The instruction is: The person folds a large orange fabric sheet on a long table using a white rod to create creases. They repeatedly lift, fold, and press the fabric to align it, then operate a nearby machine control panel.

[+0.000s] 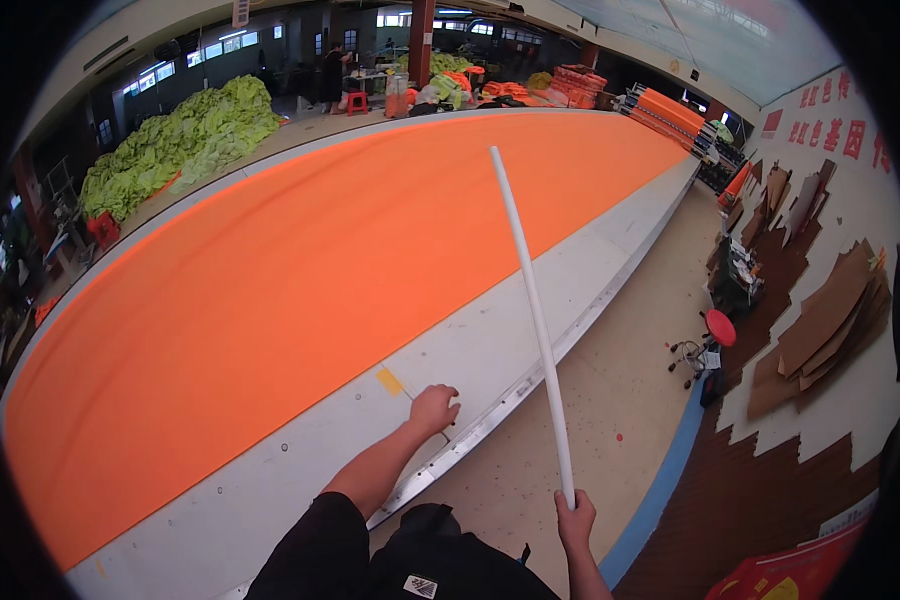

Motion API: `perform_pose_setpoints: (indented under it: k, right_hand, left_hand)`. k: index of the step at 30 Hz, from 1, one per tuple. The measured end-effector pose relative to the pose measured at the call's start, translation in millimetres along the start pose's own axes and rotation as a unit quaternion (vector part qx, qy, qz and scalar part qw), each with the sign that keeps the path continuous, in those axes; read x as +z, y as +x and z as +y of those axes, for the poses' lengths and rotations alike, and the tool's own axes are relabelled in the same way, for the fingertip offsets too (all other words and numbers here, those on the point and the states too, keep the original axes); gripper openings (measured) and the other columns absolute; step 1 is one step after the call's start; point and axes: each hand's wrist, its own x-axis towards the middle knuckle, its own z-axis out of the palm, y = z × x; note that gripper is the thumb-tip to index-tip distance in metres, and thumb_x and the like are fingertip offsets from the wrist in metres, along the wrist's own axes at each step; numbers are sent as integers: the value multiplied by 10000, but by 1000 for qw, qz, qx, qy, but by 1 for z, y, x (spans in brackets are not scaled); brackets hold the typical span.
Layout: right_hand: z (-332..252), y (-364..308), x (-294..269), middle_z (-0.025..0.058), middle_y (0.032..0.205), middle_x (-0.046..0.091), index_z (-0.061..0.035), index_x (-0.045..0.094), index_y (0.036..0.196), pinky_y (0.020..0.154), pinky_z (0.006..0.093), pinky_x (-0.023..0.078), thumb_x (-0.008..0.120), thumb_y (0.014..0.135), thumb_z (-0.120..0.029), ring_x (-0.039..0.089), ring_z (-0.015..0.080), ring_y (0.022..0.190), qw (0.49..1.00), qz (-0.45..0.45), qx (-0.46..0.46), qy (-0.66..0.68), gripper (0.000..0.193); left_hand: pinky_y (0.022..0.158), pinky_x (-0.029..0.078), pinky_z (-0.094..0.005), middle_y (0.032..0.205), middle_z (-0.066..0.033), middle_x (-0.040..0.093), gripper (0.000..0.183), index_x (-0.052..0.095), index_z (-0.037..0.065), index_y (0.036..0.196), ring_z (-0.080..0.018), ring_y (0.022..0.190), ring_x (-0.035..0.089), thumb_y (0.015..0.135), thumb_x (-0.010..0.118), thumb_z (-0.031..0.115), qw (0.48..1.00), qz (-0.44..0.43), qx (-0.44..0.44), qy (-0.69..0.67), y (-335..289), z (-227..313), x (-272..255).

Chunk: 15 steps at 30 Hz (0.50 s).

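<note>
A long white pole (530, 270) slants up and away from me, its far end over the orange fabric. My right hand (574, 518) is wrapped round its near end, beyond the table's edge. Above the pale table (320, 450), close to its metal edge, my left hand (435, 408) is empty, its fingers loosely bent and apart. Whether it touches the tabletop I cannot tell. The orange fabric (300, 290) lies spread along the table, with faint ripples on its far side. A small yellow patch (389, 381) is on the tabletop beside my left hand.
A machine with an orange roll (670, 112) stands at the table's far end. On the right are a red-topped wheeled stool (719, 328) and leaning brown boards (820, 325). Yellow-green fabric (185, 140) is heaped at far left. A person (335, 75) stands near a red stool (357, 102).
</note>
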Motion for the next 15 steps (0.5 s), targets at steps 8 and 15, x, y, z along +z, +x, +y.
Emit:
perform_pose_setpoints:
  k: [8, 15]
  right_hand:
    - [-9, 157, -18, 26, 569, 558, -8, 613, 736, 471, 331, 437, 764, 914, -303, 535, 114, 501, 983, -106, 139, -58, 376]
    - [44, 244, -55, -7, 562, 513, -34, 550, 650, 470, 323, 332, 779, 909, -260, 458, 85, 526, 976, -157, 59, -135, 413]
  left_hand:
    - [1010, 446, -457, 1247, -61, 639, 296, 695, 102, 1148, -275, 1216, 548, 878, 730, 218, 962, 186, -29, 200, 197, -78, 23]
    - [951, 444, -431, 1198, -39, 634, 153, 668, 99, 1078, -254, 1132, 567, 933, 651, 145, 957, 65, -73, 274, 235, -121, 41]
